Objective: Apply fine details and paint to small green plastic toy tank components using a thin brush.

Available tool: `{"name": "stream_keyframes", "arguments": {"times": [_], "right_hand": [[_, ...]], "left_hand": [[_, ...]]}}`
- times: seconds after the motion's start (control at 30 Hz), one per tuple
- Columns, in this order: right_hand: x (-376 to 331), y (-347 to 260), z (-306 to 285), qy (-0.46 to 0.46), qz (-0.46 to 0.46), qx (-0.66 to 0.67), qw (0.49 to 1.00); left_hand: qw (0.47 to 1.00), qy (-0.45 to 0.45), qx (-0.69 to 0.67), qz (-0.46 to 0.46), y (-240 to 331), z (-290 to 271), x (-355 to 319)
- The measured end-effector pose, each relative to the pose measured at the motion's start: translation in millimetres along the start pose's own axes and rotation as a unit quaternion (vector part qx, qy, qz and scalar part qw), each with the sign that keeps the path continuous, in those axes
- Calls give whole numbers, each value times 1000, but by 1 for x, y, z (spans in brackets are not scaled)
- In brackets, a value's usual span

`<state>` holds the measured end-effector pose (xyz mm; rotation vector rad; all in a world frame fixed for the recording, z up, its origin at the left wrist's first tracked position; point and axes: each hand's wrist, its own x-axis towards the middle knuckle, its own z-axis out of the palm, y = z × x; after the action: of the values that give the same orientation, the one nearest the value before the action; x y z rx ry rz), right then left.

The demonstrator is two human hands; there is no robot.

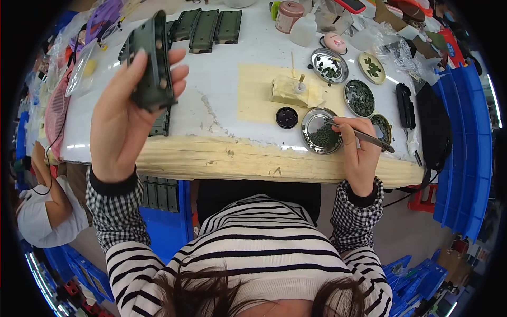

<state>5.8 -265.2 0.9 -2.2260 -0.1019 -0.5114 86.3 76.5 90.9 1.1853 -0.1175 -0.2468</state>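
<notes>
My left hand (pixel 117 124) is raised at the left of the table, its fingers closed round a long dark green plastic housing (pixel 153 68) tilted on its edge. In my right hand (pixel 360 154) I pinch a pair of metal tweezers (pixel 376 140). Their tips point into a round metal dish (pixel 305 120) with many tiny dark green pieces (pixel 323 138) in it. Whether the tips grip a piece is too small to tell. A round black lid-like disc (pixel 287 118) lies left of the dish. Behind it stands a yellowish, tape-wrapped block (pixel 297 92) with a small nozzle-like top.
Similar green housings (pixel 203 31) lie in a row at the far left. More dishes of small parts (pixel 359 99) stand at the right, near a black tool (pixel 405 105). Blue bins (pixel 465 148) rise past the table's right end. Another person (pixel 50 206) sits at the left.
</notes>
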Motion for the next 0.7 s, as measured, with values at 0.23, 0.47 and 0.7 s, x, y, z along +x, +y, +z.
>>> {"name": "stream_keyframes", "arguments": {"times": [0.23, 0.47, 0.7], "right_hand": [[6, 0, 4, 11, -50, -79, 996], [5, 1, 3, 5, -52, -93, 994], [1, -17, 5, 2, 18, 104, 994]], "left_hand": [[996, 55, -54, -52, -55, 16, -54], [999, 33, -16, -1, -86, 52, -56], [995, -78, 39, -42, -102, 46, -51]]}}
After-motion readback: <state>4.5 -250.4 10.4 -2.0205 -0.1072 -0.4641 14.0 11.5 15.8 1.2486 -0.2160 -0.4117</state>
